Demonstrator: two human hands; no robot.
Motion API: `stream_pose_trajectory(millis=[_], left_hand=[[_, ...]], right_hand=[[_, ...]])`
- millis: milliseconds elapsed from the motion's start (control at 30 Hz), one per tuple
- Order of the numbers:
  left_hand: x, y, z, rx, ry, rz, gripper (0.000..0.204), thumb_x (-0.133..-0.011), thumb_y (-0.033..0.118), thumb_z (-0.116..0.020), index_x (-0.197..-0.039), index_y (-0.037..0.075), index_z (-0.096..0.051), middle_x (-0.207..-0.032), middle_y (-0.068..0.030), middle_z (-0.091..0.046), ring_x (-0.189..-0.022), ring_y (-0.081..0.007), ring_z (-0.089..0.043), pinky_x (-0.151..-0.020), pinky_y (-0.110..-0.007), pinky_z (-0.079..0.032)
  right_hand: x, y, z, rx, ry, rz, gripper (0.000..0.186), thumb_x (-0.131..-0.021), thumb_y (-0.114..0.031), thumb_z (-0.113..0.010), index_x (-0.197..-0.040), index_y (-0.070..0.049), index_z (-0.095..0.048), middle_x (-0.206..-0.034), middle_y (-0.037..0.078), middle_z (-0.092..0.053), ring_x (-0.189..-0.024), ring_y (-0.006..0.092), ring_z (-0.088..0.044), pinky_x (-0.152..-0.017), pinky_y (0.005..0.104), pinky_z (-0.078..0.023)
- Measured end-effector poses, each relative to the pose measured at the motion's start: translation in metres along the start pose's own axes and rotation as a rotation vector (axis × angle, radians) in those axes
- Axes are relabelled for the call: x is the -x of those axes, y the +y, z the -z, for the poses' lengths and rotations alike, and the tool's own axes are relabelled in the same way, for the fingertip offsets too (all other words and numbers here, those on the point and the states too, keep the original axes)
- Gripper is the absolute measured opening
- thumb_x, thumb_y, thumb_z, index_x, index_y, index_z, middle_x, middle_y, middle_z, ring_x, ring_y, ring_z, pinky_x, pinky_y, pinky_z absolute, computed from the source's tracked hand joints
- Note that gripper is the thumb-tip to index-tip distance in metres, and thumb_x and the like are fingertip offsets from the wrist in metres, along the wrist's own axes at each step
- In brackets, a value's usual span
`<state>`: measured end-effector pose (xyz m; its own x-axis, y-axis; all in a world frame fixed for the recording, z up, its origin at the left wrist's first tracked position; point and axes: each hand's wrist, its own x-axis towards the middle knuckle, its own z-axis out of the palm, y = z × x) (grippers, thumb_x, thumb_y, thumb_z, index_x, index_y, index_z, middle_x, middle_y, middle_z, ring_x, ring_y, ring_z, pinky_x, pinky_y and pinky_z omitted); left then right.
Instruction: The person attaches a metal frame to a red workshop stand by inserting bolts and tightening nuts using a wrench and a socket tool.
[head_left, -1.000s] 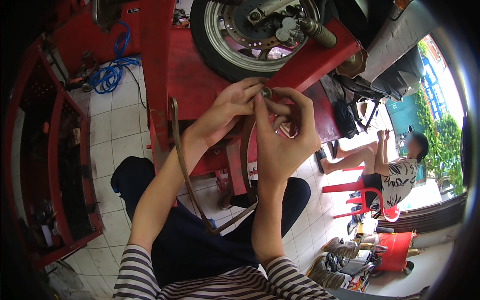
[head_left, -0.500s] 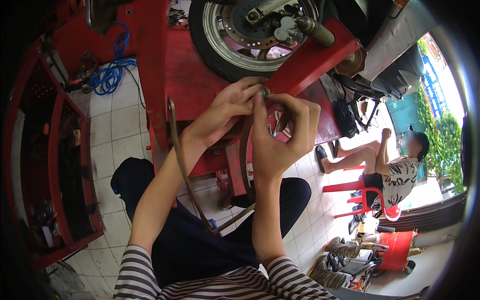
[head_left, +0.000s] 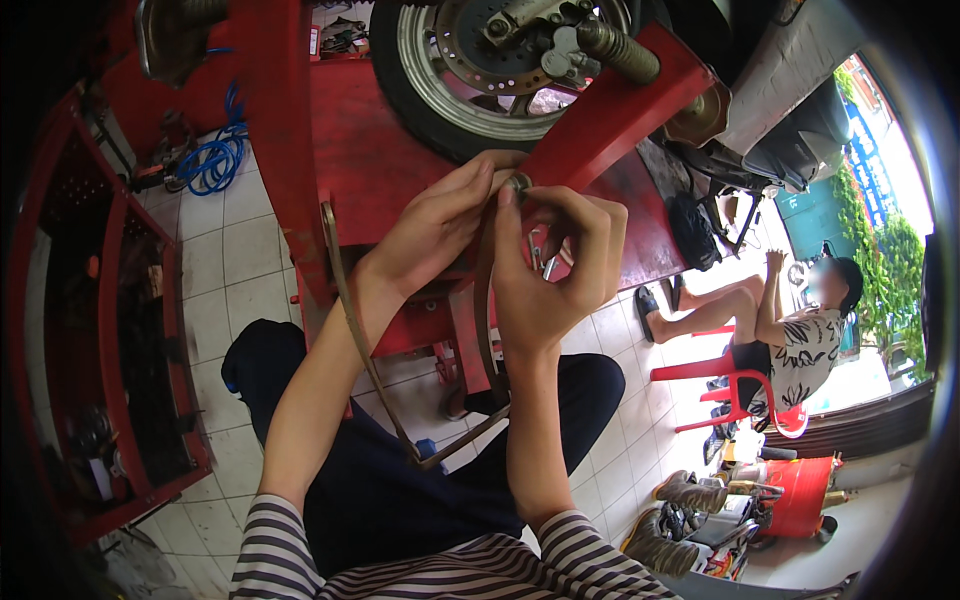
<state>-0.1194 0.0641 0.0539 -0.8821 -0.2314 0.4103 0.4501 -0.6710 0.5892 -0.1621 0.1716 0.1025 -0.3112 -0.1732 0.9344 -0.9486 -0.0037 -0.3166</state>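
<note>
A bent U-shaped metal bracket (head_left: 356,318) hangs between my forearms, one long leg passing in front of my left forearm. Its other leg runs up to my fingers. At that upper end sits a small round metal piece (head_left: 518,184), possibly a nut; its exact kind is hard to make out. My right hand (head_left: 556,268) pinches this end between thumb and curled fingers. My left hand (head_left: 440,222) is closed around the same end from the other side, its fingertips partly hidden. Shiny metal (head_left: 546,258) shows behind my right palm, too covered to name.
Ahead stands a red metal stand (head_left: 385,130) with a motorcycle wheel (head_left: 440,105) and a red arm. A red shelf unit (head_left: 118,330) and blue hose (head_left: 212,160) are left. Someone sits on a red chair (head_left: 740,385) at right, near boots (head_left: 665,535) and a red drum (head_left: 805,495).
Both hands shift slightly left in view, still together at the bracket's end. My left hand has turned a little, its thumb drawn back. The background also shifts slightly.
</note>
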Motion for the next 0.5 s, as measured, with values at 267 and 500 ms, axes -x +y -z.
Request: stream_pose_trajectory(millis=[267, 500], left_hand=[[-0.004, 0.0, -0.006, -0.142, 0.032, -0.031, 0.041, -0.104, 0.024, -0.046, -0.139, 0.003, -0.042, -0.111, 0.0009, -0.055, -0.1, -0.0049, -0.054, -0.087, -0.023, -0.047], [-0.004, 0.0, -0.011, -0.317, 0.109, -0.069, 0.04, -0.104, 0.028, -0.048, -0.135, 0.003, -0.045, -0.103, 0.0012, -0.059, -0.09, -0.0047, -0.057, -0.077, -0.022, -0.049]], right_hand=[[0.002, 0.006, 0.007, 0.008, -0.008, 0.002, 0.026, -0.07, 0.005, -0.079, -0.089, -0.005, -0.065, -0.081, 0.004, -0.058, -0.058, 0.009, -0.048, -0.049, 0.0228, -0.037], [0.007, 0.011, 0.011, -0.021, -0.017, -0.015, 0.033, -0.07, 0.004, -0.081, -0.096, -0.003, -0.062, -0.086, 0.006, -0.058, -0.061, 0.0084, -0.049, -0.052, 0.0224, -0.038]])
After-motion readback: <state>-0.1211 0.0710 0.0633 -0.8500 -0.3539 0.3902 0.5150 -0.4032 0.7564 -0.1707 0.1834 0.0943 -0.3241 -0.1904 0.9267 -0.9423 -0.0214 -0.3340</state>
